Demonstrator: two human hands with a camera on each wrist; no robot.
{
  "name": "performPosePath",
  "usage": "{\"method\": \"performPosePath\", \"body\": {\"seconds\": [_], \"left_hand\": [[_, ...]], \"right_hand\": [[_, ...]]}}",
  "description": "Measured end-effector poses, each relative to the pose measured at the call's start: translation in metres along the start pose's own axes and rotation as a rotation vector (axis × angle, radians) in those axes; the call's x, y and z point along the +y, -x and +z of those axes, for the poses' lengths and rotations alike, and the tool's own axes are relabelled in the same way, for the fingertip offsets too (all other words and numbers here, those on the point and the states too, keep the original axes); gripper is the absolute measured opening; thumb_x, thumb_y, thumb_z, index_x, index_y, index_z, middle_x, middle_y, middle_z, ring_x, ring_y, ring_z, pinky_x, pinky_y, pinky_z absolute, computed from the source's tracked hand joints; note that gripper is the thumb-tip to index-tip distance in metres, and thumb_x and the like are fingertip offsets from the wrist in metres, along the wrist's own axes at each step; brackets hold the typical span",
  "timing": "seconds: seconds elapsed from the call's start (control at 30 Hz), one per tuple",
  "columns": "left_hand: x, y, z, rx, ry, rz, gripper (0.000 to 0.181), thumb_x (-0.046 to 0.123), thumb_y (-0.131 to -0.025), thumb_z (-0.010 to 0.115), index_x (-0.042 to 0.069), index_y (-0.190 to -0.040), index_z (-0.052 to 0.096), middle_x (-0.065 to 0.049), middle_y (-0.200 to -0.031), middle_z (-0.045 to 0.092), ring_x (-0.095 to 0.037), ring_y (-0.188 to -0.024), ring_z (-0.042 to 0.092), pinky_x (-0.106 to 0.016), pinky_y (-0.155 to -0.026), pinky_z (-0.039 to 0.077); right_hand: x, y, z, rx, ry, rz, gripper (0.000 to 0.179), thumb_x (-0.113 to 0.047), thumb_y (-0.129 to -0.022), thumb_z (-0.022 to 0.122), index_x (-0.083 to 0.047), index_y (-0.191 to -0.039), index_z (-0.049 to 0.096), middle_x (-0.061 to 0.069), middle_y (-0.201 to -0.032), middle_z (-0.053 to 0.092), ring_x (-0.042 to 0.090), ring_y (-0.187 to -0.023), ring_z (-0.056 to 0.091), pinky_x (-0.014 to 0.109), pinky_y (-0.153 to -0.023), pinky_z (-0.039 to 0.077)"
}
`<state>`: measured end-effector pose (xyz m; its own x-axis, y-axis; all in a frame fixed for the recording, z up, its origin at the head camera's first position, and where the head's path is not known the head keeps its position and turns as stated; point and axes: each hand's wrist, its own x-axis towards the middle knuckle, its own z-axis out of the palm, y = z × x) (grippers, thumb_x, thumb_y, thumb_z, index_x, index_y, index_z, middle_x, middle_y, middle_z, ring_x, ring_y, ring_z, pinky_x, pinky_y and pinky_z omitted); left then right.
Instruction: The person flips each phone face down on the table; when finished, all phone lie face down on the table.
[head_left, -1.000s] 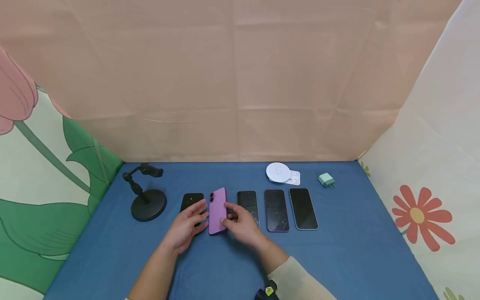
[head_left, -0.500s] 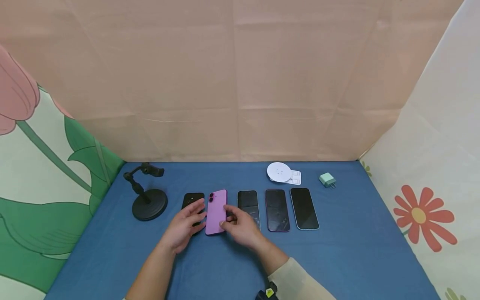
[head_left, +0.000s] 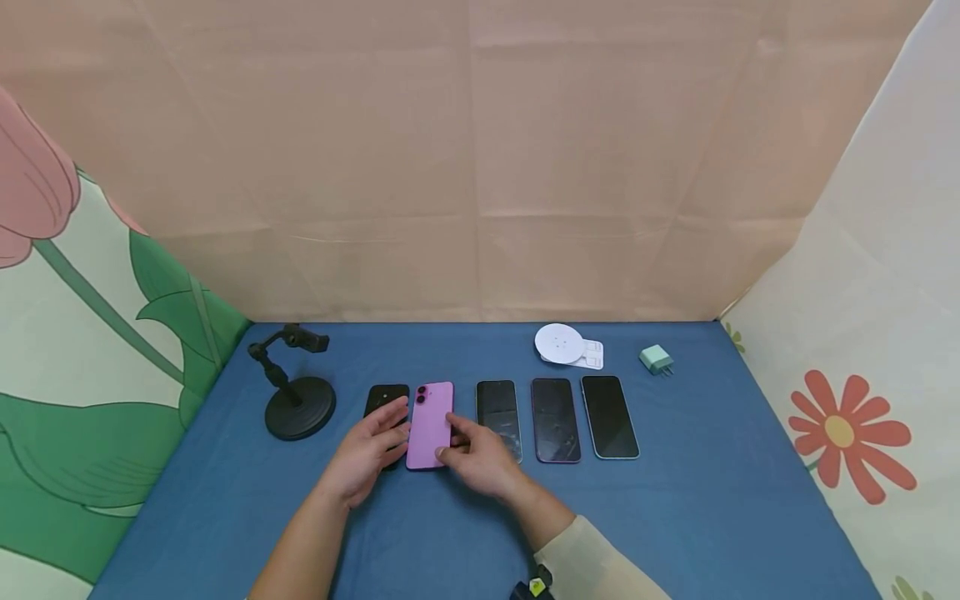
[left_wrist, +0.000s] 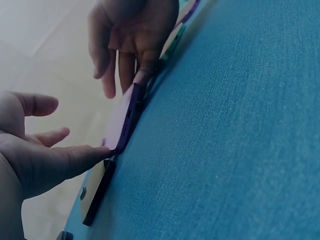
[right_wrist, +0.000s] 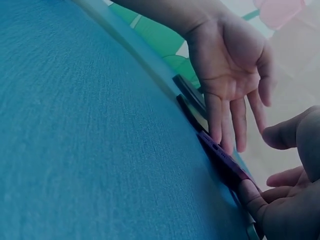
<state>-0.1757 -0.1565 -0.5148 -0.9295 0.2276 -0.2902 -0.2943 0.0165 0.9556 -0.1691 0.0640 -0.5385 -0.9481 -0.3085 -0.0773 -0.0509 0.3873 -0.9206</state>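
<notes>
A purple phone (head_left: 430, 425) lies back side up, camera lenses at its far left corner. My right hand (head_left: 483, 458) grips its right edge, thumb near the lower corner and fingers further up. In the right wrist view that edge of the purple phone (right_wrist: 230, 162) is raised, with a dark shadow beneath. My left hand (head_left: 367, 458) has its fingers stretched out along the phone's left edge, a fingertip right at that edge in the left wrist view. Under those fingers, partly hidden, is a black phone (head_left: 387, 393).
Right of my hands lie a dark-screened phone (head_left: 498, 408), a purple-edged phone (head_left: 555, 421) and a black-screened phone (head_left: 610, 417). Behind them are a white disc (head_left: 558, 342) and a mint-green plug adapter (head_left: 656, 359). A black stand (head_left: 300, 408) stands on the left.
The purple phone has shifted slightly left and come down flatter, its left side lowering beside my left fingers. Both hands have hardly moved.
</notes>
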Motion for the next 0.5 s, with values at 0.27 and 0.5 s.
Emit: {"method": "performPosePath", "body": {"seconds": [0.27,0.5], "left_hand": [[-0.0007,-0.0004,0.001,0.008,-0.022,-0.001,0.058,0.009,-0.108,0.052,0.008,-0.162,0.032,-0.019,-0.167,0.028,-0.039,-0.151,0.034,-0.054,-0.115,0.037],[-0.0024,-0.0007,-0.0005,0.011,-0.029,-0.002,0.058,0.01,-0.107,0.053,0.009,-0.162,0.033,-0.019,-0.167,0.03,-0.039,-0.15,0.036,-0.053,-0.114,0.038]], "right_hand": [[-0.0029,0.0014,0.0013,-0.002,0.063,0.016,0.068,-0.03,-0.096,0.07,-0.001,-0.154,0.047,0.014,-0.129,0.068,0.019,-0.102,0.066,0.038,-0.087,0.057],[-0.002,0.0014,0.0018,0.001,0.084,0.0,0.07,-0.032,-0.095,0.071,0.0,-0.154,0.047,0.012,-0.126,0.069,0.017,-0.098,0.066,0.036,-0.084,0.058]]}}
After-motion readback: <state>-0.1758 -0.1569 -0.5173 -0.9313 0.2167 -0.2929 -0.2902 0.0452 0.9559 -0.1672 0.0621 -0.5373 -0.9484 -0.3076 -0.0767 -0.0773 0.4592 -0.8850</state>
